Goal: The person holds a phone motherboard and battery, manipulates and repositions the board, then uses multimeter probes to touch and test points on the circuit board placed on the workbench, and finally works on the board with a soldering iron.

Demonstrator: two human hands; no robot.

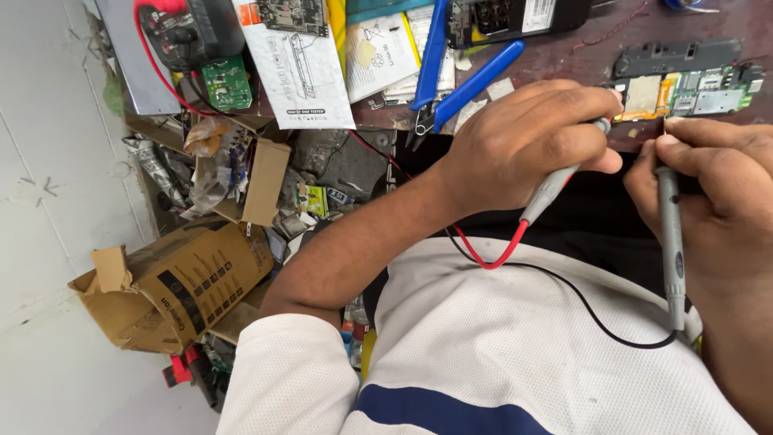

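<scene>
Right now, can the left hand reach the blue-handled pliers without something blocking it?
Probably yes. The left hand lies just beside the blue-handled pliers, and nothing stands between them on the bench. But its fingers are closed around a grey probe with a red lead, so it would need to put that down first.

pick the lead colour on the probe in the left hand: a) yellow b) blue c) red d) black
c: the grey probe gripped by the left hand trails a red lead across the lap, while the probe in the right hand runs to a black lead; both tips are at the circuit board.
</scene>
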